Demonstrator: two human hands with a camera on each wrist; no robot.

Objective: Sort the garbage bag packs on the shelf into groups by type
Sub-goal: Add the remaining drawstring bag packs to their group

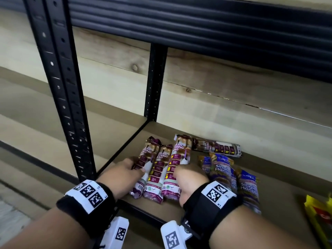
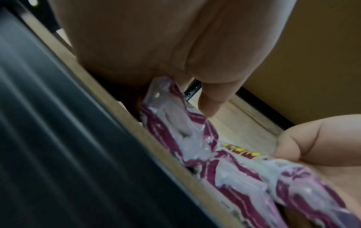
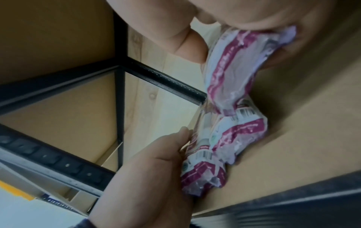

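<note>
Three maroon draw-string bag packs lie side by side near the shelf's front left: left pack [image 1: 143, 166], middle pack [image 1: 158, 173], right pack [image 1: 177, 164]. A fourth maroon pack [image 1: 217, 148] lies crosswise behind them. My left hand [image 1: 124, 174] holds the left pack [image 2: 171, 123] from its outer side, thumb on top. My right hand [image 1: 189, 177] curls over the right pack [image 3: 234, 61], thumb [image 3: 191, 46] on its inner side. Blue single-handle packs [image 1: 221, 170] lie just right of my right hand.
The packs lie on a brown shelf board [image 1: 273, 168] in a black metal frame, with a front upright [image 1: 61, 87] on the left and a back post [image 1: 156, 81]. The upper shelf beam [image 1: 197, 24] hangs overhead. A yellow pack [image 1: 318, 221] lies at the far right edge.
</note>
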